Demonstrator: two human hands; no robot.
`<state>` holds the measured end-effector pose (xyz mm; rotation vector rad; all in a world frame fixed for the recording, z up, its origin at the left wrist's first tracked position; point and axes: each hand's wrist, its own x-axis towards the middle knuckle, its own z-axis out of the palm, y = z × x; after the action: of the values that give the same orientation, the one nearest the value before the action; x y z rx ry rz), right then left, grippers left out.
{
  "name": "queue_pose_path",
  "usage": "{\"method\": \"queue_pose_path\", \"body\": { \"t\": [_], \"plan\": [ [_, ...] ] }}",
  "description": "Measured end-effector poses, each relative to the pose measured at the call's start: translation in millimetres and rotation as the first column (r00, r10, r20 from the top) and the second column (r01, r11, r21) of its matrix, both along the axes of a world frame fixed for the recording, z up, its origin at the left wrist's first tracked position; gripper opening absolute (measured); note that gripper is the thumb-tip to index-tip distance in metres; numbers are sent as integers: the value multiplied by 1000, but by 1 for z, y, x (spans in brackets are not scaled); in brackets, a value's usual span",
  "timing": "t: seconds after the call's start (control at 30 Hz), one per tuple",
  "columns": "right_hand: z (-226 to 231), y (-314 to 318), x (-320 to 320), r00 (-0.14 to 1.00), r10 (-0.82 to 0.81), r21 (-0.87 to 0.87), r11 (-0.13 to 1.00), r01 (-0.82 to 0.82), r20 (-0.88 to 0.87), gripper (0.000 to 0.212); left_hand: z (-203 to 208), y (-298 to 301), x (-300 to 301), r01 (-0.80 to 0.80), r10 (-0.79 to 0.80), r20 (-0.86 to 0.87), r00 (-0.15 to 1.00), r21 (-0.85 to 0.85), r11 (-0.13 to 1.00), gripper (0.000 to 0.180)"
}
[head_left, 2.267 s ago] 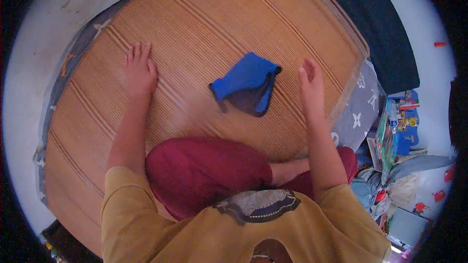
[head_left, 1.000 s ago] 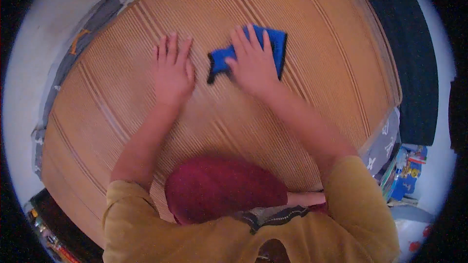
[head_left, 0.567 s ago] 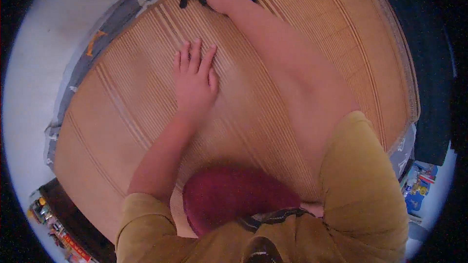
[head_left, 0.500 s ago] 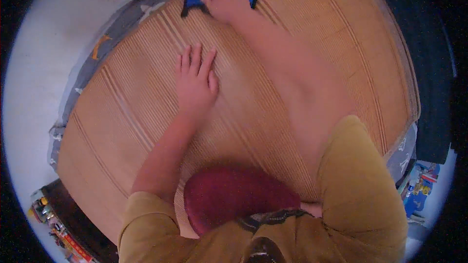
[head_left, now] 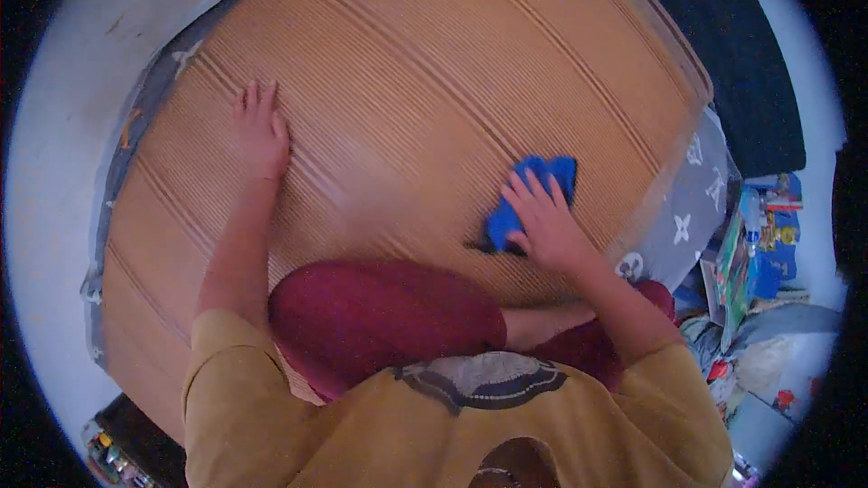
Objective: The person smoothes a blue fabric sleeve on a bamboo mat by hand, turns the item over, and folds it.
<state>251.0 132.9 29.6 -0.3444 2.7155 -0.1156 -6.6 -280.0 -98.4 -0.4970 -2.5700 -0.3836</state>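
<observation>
A bunched blue cloth (head_left: pixel 553 168) with dark edging rests on the tan striped mat (head_left: pixel 434 63), right of the middle. My right hand (head_left: pixel 547 224) is closed over it, fingers across the top and thumb on the near side. Part of the cloth is hidden under the palm. My left hand (head_left: pixel 260 137) lies on the mat at the left, fingers stretched out and holding nothing.
I sit on the mat with my legs folded, in dark red trousers (head_left: pixel 389 321). Grey patterned fabric (head_left: pixel 674 203) shows past the mat's right edge, near a dark panel (head_left: pixel 741 54). Books (head_left: pixel 737 253) and other items crowd the right side. A pale wall (head_left: pixel 81 108) borders the left.
My right hand has drawn the cloth from the mat's far edge toward me and to the right, and the cloth is more bunched. My left hand sits further left.
</observation>
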Motion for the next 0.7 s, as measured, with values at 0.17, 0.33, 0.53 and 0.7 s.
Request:
{"method": "queue_pose_path", "body": {
  "t": [0.17,0.33,0.53,0.7],
  "plan": [
    [-4,66,114,984,-80,133,989,60,156,85,6,8,0,-18,18,-17,1000,-19,1000,50],
    [-21,56,102,991,-131,28,991,130,2,86,21,12,10,-64,69,47,997,-105,992,52],
    [-29,12,-4,978,-141,-57,989,134,-151,83,41,27,18,-89,103,71,992,-169,982,50],
    [-29,-47,-132,974,19,-26,999,-26,-227,78,47,24,23,-103,122,95,988,-187,977,51]
  ]
}}
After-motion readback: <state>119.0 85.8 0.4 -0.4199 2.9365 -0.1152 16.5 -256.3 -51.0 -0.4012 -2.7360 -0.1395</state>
